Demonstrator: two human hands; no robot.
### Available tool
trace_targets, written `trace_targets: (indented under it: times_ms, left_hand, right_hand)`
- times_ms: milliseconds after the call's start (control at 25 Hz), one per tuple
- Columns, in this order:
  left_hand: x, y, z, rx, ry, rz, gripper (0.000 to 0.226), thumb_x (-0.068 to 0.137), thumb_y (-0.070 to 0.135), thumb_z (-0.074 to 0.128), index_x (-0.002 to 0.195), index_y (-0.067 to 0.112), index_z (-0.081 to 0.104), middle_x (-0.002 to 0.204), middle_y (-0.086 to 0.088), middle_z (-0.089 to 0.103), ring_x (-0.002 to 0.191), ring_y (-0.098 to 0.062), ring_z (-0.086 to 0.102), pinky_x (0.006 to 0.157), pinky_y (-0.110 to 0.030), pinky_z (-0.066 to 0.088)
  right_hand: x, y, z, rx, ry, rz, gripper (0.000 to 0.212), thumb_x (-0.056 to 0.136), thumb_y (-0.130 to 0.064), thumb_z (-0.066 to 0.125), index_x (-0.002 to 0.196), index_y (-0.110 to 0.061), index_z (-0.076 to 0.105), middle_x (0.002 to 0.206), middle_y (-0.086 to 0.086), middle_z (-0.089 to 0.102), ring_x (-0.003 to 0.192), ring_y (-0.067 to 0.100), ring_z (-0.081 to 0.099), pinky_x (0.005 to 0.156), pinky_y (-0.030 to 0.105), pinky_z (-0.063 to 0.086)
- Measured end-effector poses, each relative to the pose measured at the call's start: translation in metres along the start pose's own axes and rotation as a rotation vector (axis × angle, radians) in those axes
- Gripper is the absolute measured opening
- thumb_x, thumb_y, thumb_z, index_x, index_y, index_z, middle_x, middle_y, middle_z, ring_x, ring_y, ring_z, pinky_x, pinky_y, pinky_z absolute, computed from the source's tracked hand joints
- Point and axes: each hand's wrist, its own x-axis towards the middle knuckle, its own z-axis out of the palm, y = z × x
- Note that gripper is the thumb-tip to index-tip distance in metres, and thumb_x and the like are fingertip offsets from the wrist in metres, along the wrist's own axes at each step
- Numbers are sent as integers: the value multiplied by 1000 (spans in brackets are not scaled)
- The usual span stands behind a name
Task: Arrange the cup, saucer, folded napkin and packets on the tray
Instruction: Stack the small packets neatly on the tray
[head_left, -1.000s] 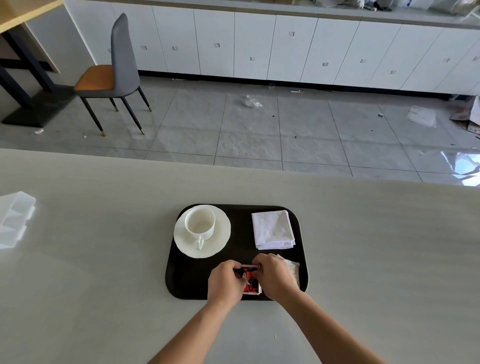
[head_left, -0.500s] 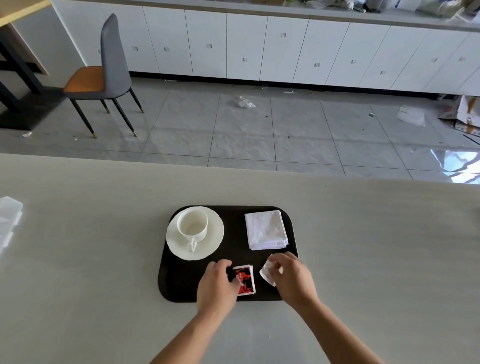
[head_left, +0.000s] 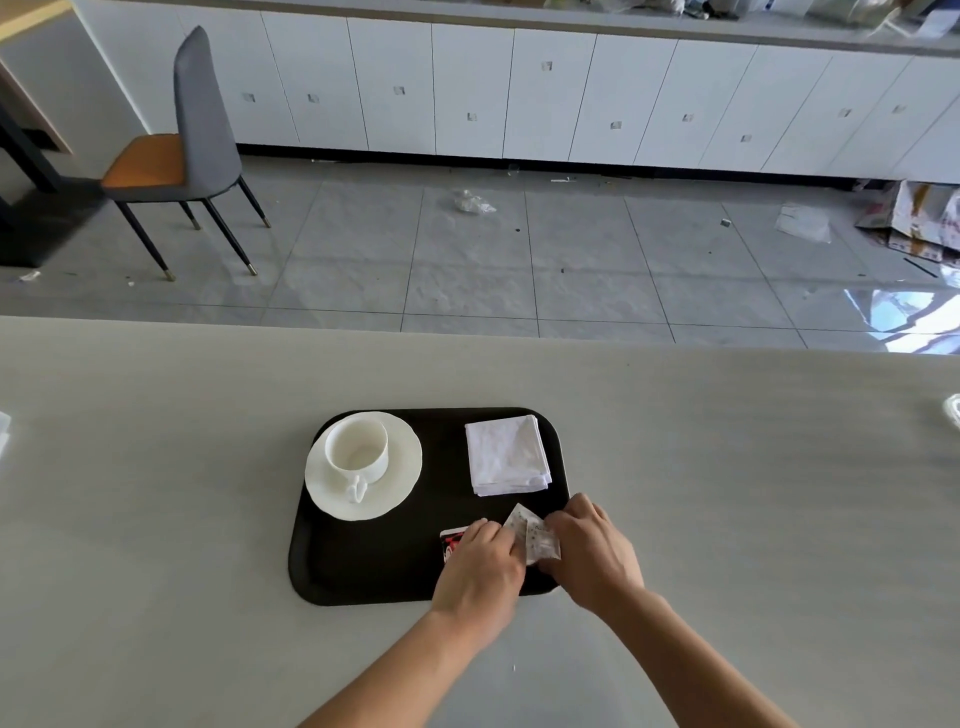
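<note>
Packet (head_left: 537, 538), white, crinkled, sits diagonal at tray's (head_left: 363, 571) near right corner, tip pointing away. Right hand (head_left: 592, 551) pinches it; left hand (head_left: 480, 566) covers red packet (head_left: 451, 543), grip unclear.

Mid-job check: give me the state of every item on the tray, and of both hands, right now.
cup, upright, empty, on the saucer.
saucer, flat on the tray, far left.
folded napkin, flat, folded, far right of tray.
red packet, flat on tray, mostly under left hand.
white packet, pinched by right hand, left hand touching its edge.
tray, on the counter.
</note>
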Motion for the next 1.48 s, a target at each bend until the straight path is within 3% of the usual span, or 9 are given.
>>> trace_targets:
  times_ms: [160, 360, 520, 680, 920, 1080, 1240, 1360, 1480]
  left_hand:
    - [12, -1, -5, 85, -51, -21, 33, 70, 43, 76, 92, 20, 67, 80, 1, 63, 76, -18, 58, 69, -31, 51]
    - [21, -2, -13, 107, -42, -4, 19, 55, 13, 79, 59, 19, 62, 61, 2, 58, 60, -17, 55, 51, -27, 46]
    - [23, -12, -13, -294, 34, -173, 10, 81, 24, 61, 79, 14, 63, 81, 0, 64, 76, -20, 60, 66, -30, 45]
    - [28, -14, -14, 46, -138, 77, 23, 80, 33, 64, 92, 15, 67, 93, -4, 61, 85, -23, 56, 77, -35, 45]
    - [25, -14, -2, 283, 17, 267, 9, 71, 18, 72, 77, 22, 68, 68, 3, 63, 57, -16, 56, 55, -27, 45]
    - [25, -16, -11, -85, 171, 40, 11, 67, 7, 66, 71, 16, 62, 66, 0, 63, 59, -20, 59, 53, -29, 44]
    - [26, -24, -12, -665, 263, -462, 10, 84, 11, 63, 88, 20, 65, 79, 8, 68, 69, -9, 61, 58, -19, 45]
    - [37, -26, -13, -692, 183, -460, 21, 90, 14, 60, 106, 22, 71, 100, 9, 72, 88, -5, 64, 69, -10, 47]
    - [47, -22, -12, -539, 138, -334, 28, 92, 13, 57, 117, 17, 68, 114, -1, 70, 105, -17, 63, 88, -28, 52]
  right_hand:
    - [-5, 7, -7, 236, 153, -14, 3, 84, -30, 68, 85, -27, 69, 96, -11, 59, 84, 14, 58, 61, 31, 49]
    - [-15, 12, -7, 601, 268, 152, 17, 88, -40, 68, 74, -31, 70, 68, -12, 66, 54, 9, 57, 50, 17, 42]
    - [-20, 19, -10, 924, 192, 259, 19, 89, -14, 64, 95, -32, 68, 68, -4, 72, 53, 16, 67, 53, 26, 55]
    - [-22, 18, -7, 1094, 159, 343, 20, 88, -7, 63, 92, -24, 72, 69, 7, 72, 58, 25, 71, 54, 34, 59]
    - [-21, 14, -3, 850, 134, 281, 12, 79, -17, 74, 83, -28, 72, 68, -4, 71, 52, 20, 68, 53, 28, 55]
    - [-16, 17, -2, 572, 179, 205, 17, 90, -15, 61, 75, -12, 69, 67, 3, 63, 61, 30, 62, 60, 38, 49]
    - [-13, 18, -3, 578, 184, 192, 16, 91, -14, 62, 78, -16, 72, 69, 0, 63, 59, 23, 62, 60, 36, 51]
    - [-15, 19, -5, 624, 215, 225, 11, 89, -17, 64, 83, -24, 70, 62, -6, 65, 56, 18, 63, 59, 31, 52]
    - [-15, 20, -8, 635, 221, 239, 14, 90, -19, 64, 80, -28, 66, 61, -8, 65, 55, 11, 62, 55, 28, 50]
